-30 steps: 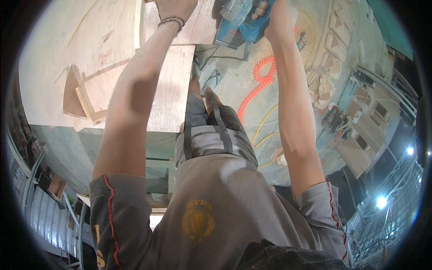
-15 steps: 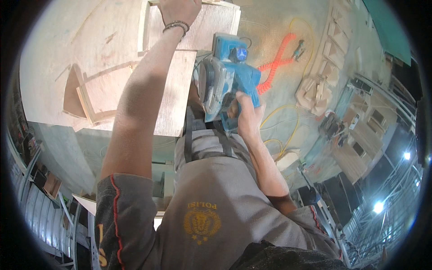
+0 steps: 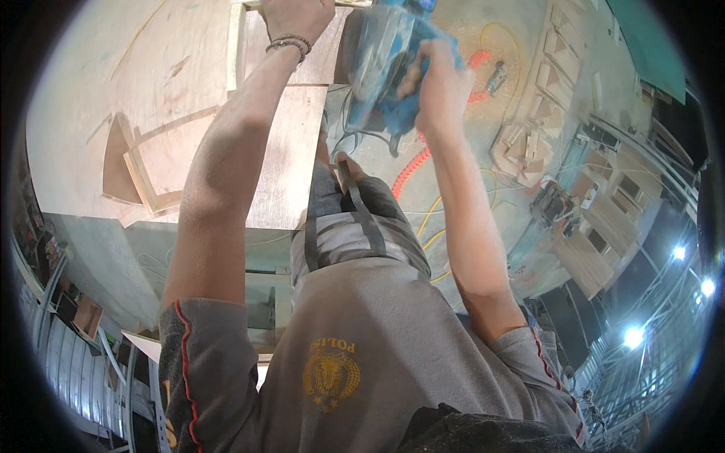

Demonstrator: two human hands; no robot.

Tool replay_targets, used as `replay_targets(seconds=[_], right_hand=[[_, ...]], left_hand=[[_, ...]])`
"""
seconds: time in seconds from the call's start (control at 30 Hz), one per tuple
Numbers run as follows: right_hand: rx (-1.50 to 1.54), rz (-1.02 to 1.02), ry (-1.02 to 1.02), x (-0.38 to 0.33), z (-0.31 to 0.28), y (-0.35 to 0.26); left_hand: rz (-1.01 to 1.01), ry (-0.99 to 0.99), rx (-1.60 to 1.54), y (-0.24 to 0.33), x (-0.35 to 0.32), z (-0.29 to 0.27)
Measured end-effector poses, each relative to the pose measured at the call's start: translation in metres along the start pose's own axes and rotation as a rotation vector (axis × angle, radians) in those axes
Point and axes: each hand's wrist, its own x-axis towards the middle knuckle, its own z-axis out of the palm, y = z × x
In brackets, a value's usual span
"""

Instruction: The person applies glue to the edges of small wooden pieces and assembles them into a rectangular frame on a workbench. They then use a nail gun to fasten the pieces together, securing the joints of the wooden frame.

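My right hand point(image 3: 443, 87) is closed around the rear handle of a blue belt sander point(image 3: 381, 64), which is blurred by motion. The sander is held tilted at the right end of a shallow wooden frame with a plywood panel point(image 3: 316, 64); whether it touches the wood I cannot make out. My left hand point(image 3: 298, 19), with a bracelet at the wrist, lies over the far part of that frame. Its fingers are cut off by the upper edge of the view. Under the frame is a pale plywood board point(image 3: 287, 158).
Another curved wooden frame point(image 3: 141, 177) rests on the board at the left. An orange coiled air hose point(image 3: 410, 172) and a yellow hose point(image 3: 495, 200) run over the floor. A small air tool point(image 3: 496, 78) and stacked wooden parts point(image 3: 525, 151) are farther right.
My right hand has carried the sander forward, away from my body, to the right end of the wooden frame. My left hand has stayed nearly in place.
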Motion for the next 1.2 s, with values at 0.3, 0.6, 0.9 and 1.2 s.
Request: replay_targets(seconds=[0.3, 0.6, 0.9, 1.2], right_hand=[[0.217, 0.018, -0.006, 0.078, 0.003, -0.025], [-0.053, 0.172, 0.000, -0.075, -0.033, 0.029], [-0.077, 0.172, 0.013, -0.084, -0.033, 0.041], [-0.080, 0.130, 0.002, -0.040, -0.025, 0.021]], left_hand=[[0.025, 0.020, 0.149, -0.001, -0.002, 0.006], [-0.009, 0.038, 0.107, 0.003, 0.001, 0.004], [0.013, -0.052, 0.101, 0.002, 0.003, 0.003], [-0.011, -0.046, 0.007, -0.001, 0.001, 0.003]])
